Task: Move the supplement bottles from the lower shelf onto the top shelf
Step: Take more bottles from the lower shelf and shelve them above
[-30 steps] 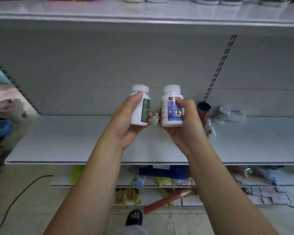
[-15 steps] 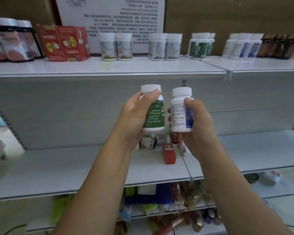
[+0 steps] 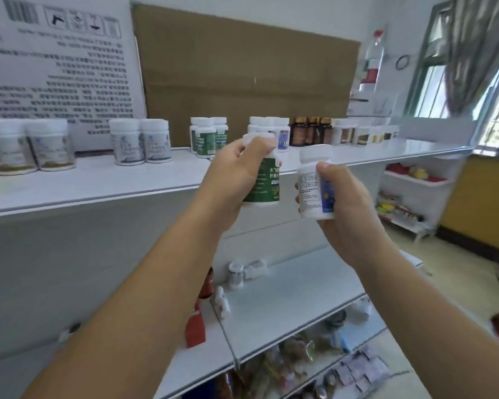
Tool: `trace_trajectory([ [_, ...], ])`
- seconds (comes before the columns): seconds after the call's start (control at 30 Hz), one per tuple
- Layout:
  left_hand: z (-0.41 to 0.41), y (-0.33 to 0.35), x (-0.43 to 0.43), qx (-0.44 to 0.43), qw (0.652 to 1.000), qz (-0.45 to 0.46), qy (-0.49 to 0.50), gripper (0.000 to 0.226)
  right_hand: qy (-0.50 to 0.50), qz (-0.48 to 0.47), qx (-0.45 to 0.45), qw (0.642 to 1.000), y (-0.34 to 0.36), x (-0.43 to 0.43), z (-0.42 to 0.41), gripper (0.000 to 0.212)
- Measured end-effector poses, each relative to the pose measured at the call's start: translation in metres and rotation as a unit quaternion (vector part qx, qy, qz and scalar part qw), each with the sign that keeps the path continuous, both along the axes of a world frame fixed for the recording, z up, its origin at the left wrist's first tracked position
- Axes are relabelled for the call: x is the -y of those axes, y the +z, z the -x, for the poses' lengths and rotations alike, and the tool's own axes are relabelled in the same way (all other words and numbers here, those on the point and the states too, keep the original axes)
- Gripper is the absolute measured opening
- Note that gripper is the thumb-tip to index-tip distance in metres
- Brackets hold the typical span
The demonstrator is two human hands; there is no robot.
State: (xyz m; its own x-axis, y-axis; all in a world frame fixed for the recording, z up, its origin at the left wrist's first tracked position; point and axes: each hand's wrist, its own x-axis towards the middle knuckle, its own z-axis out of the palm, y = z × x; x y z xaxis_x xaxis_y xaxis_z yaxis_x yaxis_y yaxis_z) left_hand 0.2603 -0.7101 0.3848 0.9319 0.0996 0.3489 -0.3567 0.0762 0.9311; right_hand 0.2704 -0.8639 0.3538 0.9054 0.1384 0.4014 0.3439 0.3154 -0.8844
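The left hand [image 3: 236,174] curls round a green-labelled bottle [image 3: 267,182], the right hand [image 3: 346,203] round a blue-labelled bottle [image 3: 311,191], both upright before the edge of the top shelf [image 3: 98,182]. Fingers hide much of each label.

**White shelving in a daylit room**

A white top shelf [image 3: 98,182] runs across the view. Below it is a pale back panel [image 3: 69,269], and beneath that a lower shelf [image 3: 294,289]. Behind the top shelf stand a brown cardboard sheet [image 3: 242,67] and a white printed board [image 3: 58,61], in front of a white wall [image 3: 271,12]. On the right, daylight comes through a green-framed window [image 3: 435,90] partly covered by a grey curtain [image 3: 478,38]. Under the window is a yellow wall [image 3: 484,203], with a small white rack [image 3: 415,182] just beside it on a pale floor [image 3: 444,254].
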Motion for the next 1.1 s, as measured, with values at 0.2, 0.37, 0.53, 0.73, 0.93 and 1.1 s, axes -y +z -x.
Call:
trace_trajectory([
  [0.2,-0.084,0.038,-0.002,-0.027,0.981,-0.188,0.035,0.039,-0.025,0.058,0.019,0.998,0.037,0.025,-0.099,0.014],
  [0.37,-0.147,0.073,-0.013,-0.051,0.965,-0.247,0.071,0.022,-0.021,0.120,0.024,0.992,0.070,0.029,-0.194,0.033],
  [0.53,-0.196,0.084,-0.016,-0.032,0.947,-0.301,0.106,0.025,-0.044,0.277,0.077,0.957,0.074,0.040,-0.272,0.042],
  [0.73,-0.220,0.080,-0.014,-0.065,0.919,-0.368,0.123,0.018,-0.007,0.364,0.084,0.928,0.078,0.038,-0.326,0.035],
  [0.93,-0.231,0.071,-0.016,-0.088,0.918,-0.354,0.156,0.014,0.005,0.348,0.132,0.928,0.070,0.034,-0.343,0.038],
  [1.1,-0.237,0.061,-0.021,-0.095,0.922,-0.340,0.162,0.016,0.005,0.342,0.174,0.923,0.061,0.035,-0.347,0.036],
])
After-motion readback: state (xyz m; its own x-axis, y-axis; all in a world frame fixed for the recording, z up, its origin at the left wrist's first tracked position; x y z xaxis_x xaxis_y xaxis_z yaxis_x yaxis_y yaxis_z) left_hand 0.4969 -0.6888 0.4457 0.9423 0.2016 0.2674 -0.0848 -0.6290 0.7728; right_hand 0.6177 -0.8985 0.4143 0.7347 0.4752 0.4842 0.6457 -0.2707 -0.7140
